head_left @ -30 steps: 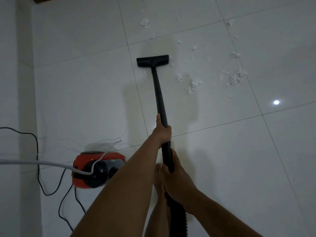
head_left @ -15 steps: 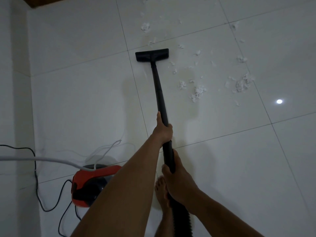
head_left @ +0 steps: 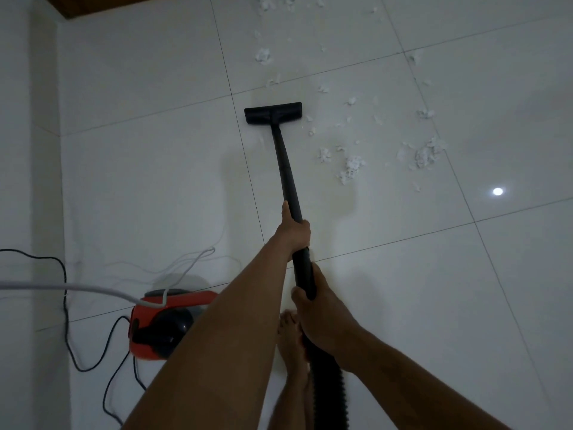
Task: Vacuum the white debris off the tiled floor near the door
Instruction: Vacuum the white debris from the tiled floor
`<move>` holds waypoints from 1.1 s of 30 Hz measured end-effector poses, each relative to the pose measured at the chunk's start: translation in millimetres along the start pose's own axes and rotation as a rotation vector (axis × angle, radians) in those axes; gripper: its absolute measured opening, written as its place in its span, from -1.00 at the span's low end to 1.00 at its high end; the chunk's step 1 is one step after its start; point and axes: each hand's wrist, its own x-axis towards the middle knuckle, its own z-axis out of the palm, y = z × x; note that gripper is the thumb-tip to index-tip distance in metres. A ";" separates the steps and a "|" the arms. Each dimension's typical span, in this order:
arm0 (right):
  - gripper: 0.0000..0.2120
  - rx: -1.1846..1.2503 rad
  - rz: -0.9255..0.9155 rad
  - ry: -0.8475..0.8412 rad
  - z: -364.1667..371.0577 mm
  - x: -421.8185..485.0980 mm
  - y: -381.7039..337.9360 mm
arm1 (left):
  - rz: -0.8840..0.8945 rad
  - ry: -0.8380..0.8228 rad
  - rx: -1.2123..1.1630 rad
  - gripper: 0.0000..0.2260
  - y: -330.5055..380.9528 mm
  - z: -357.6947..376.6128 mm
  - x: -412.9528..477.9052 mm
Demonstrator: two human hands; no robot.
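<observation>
Tally of things seen.
Counted: one wand [head_left: 286, 172], one red canister [head_left: 186, 301], left hand [head_left: 294, 232] and right hand [head_left: 321, 315], one foot [head_left: 290, 339], one black cord [head_left: 65, 305], one white cable [head_left: 77, 287]; white debris scraps [head_left: 352, 169] perhaps thirty.

Our left grip [head_left: 294, 232] curls round the wand [head_left: 286, 169] with the arm stretched forward, thumb lying along it; our right grip [head_left: 316, 315] clasps the wand lower, nearer us.

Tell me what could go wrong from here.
The nozzle sits left of the debris, so a straight push may miss the clumps or scatter them. The cords lie looped beside the canister, near the bare foot; pulling the canister forward could snag them or trip the person.
</observation>
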 end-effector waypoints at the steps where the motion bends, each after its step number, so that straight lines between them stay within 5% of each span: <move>1: -0.44 0.006 0.006 -0.006 0.7 -5.9 3.8 | -0.001 0.000 -0.006 -0.29 -4.4 2.0 -5.3; 13: -0.37 0.013 0.036 -0.079 -4.2 -36.1 2.7 | -0.013 -0.006 -0.004 -0.27 -11.5 6.9 -27.7; 33: -0.32 -0.053 0.020 -0.021 -41.5 87.5 -126.1 | -0.015 -0.006 -0.019 -0.29 120.6 -47.8 95.6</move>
